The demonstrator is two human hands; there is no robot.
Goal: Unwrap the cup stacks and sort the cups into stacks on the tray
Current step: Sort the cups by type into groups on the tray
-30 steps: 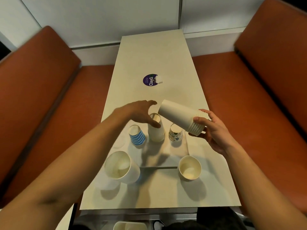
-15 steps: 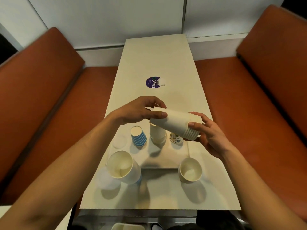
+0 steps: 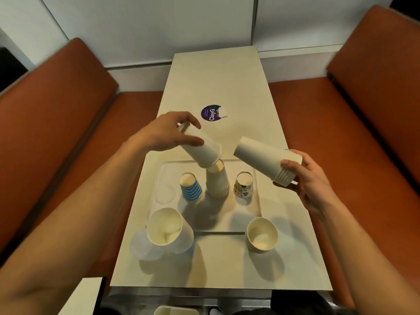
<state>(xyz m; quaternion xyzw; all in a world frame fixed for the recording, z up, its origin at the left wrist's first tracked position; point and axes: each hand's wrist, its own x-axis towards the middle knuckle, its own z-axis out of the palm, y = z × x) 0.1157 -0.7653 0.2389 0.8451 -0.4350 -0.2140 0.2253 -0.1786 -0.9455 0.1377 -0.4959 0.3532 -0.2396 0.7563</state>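
a cup [image 3: 202, 151] pulled from the stack [image 3: 266, 158] half a second earlier now tips, fingers of the left hand [image 3: 163, 130] curled round it, over the pile [image 3: 217, 183] on the tray [image 3: 227, 214], likely the next one sorted, while the right hand [image 3: 304, 178] grips the rest.

You have a single view, worn on your head at the near end of the table [image 3: 216, 73]. It faces forward and steeply down, wide-angled, with the tray [image 3: 218, 220] close beneath you, the left bench [image 3: 56, 144] and right bench [image 3: 363, 133] flanking, and the wall [image 3: 159, 23] closing the far side.
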